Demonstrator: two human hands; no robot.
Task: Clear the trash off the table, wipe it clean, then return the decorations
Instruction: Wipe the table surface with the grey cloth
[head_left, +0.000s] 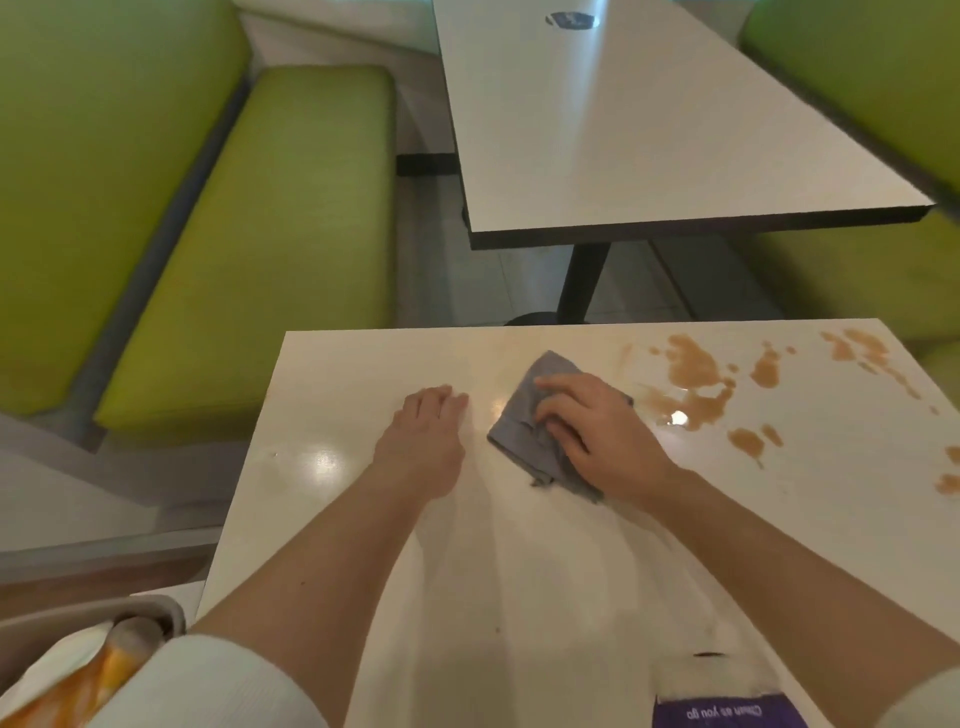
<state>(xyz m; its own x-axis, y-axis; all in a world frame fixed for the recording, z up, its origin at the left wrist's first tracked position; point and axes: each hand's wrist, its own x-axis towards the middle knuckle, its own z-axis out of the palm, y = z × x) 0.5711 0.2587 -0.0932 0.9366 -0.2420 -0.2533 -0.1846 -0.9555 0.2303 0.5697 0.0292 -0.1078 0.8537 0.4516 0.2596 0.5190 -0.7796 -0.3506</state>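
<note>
1. We have the grey cloth (540, 431) under our right hand (597, 436), fingers loosely bent and pressing it flat on the near table (363, 519); nothing else is held in that hand.
2. Our left hand (426, 441) lies palm-down on the tabletop just beside the cloth, fingers straight and together, gripping nothing; we judge it a brace.
3. The brown spill (696, 384) spreads in patches to the right of the cloth and out toward the far right corner; the nearest patch almost touches our right hand; the left part of the tabletop looks already clean, so we judge the wiping partly done.
4. Risks as we see them: a wide pass could smear the liquid thinner instead of lifting it; a push toward the right edge could send it over onto the green seat (935, 374); a folded cloth may soak through and leave streaks; our right wrist could drag through the wet patch.
5. Around us: a purple sign (727, 714) at the near edge, right in the path of a backward stroke; a grey bin (150, 613) with wrappers at lower left; a green bench (249, 260) at left; a second table (649, 130) beyond, well apart.
</note>
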